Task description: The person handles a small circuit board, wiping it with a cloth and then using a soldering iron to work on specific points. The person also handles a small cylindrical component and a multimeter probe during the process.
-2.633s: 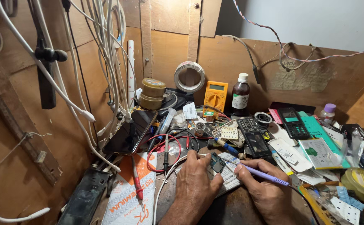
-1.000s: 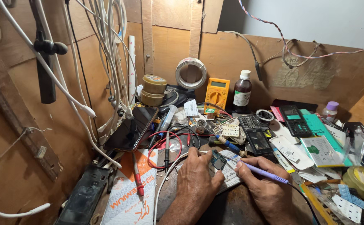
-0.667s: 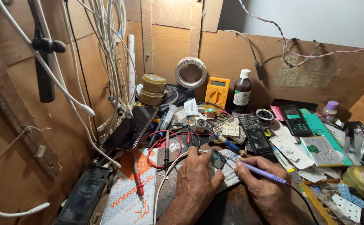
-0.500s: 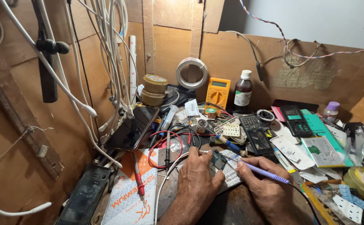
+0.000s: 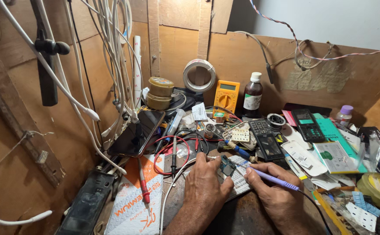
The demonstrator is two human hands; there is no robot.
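My left hand [image 5: 205, 182] presses down on a small green circuit board [image 5: 228, 166] lying on a white keypad sheet [image 5: 238, 185], thumb and fingers pinching the board's edges. My right hand [image 5: 277, 191] holds a purple-handled soldering iron [image 5: 271, 178] like a pen. Its thin tip reaches left and touches the board near its top edge. A black cord runs from the iron's handle back past my wrist.
A cluttered wooden bench: a yellow multimeter [image 5: 226, 96], a dark bottle [image 5: 253, 95], a tape roll [image 5: 199, 75], stacked tins [image 5: 160, 92], keypad phones [image 5: 266, 138], a smartphone [image 5: 136, 132] leaning left, a red probe [image 5: 143, 187] with red wire loops, and white cables [image 5: 111, 65] hanging at left.
Both hands stay on the board and the iron in nearly the same place. Only the view has shifted slightly.
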